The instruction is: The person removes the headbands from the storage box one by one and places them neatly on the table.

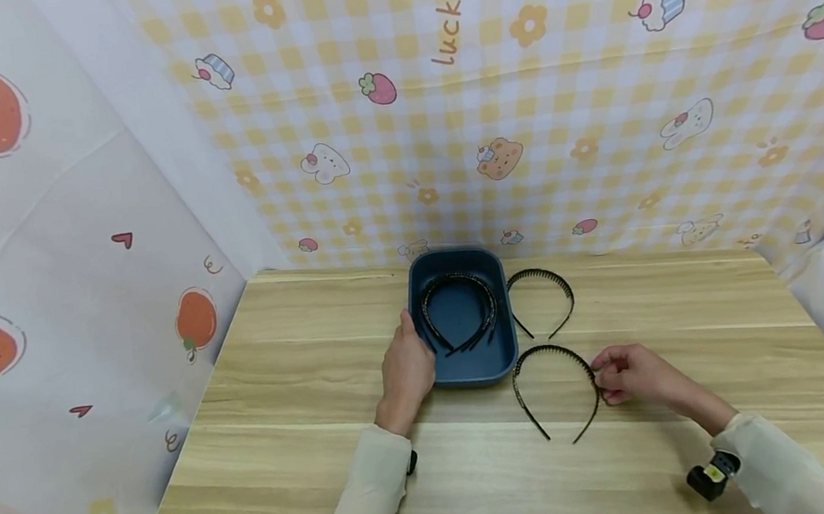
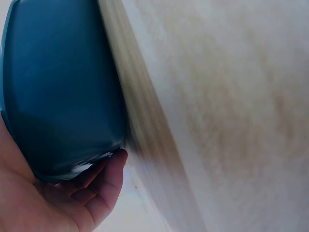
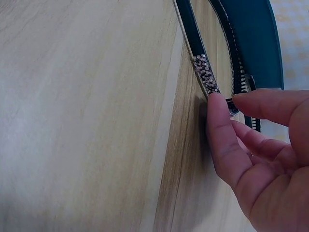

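Note:
In the head view, a dark blue plastic bin [image 1: 459,315] stands near the back of the table, with several black headbands [image 1: 457,276] lying inside it. My left hand [image 1: 406,366] grips the bin's left side, thumb by the rim; the left wrist view has its fingers [image 2: 108,186] bent round the bin's outer corner. A black toothed headband [image 1: 553,348] is outside the bin, at its front right. My right hand [image 1: 636,376] pinches the right arm of this headband between thumb and fingers, beside a speckled, glittery stretch [image 3: 205,72] of the band.
Another black toothed headband [image 1: 537,271] lies against the bin's right side, its ends toward me. The wooden table [image 1: 281,371] meets a yellow checked cloth [image 1: 592,104] behind and a white printed cloth [image 1: 110,322] on the left.

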### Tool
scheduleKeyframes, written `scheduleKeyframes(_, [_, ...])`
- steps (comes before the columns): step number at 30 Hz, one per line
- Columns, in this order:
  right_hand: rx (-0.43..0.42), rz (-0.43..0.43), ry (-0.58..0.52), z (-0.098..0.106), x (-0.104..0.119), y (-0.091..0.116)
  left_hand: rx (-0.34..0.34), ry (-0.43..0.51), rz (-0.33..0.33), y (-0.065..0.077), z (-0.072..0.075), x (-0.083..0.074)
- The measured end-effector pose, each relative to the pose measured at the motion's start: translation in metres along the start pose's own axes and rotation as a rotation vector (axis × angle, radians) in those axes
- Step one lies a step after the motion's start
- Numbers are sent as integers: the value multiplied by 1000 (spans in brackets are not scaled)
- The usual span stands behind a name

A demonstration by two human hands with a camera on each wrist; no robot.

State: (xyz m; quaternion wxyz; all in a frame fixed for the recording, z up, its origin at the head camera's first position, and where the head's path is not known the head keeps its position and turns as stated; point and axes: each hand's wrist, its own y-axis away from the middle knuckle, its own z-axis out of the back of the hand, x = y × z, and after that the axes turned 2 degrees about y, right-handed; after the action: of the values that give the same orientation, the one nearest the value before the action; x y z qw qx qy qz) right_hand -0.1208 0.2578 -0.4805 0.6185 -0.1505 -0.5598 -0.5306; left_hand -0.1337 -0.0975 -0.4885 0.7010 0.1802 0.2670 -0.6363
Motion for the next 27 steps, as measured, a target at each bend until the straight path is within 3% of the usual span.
scheduleKeyframes(6, [0,-3,31,2,3,0,0,7,-2,-1,0,-1])
scheduleKeyframes(15, [-59,39,171,13,22,-6,7,-2,1,0,2,-2])
scheduleKeyframes(27, [-84,85,170,6,55,-22,13,10,4,1,1,-2])
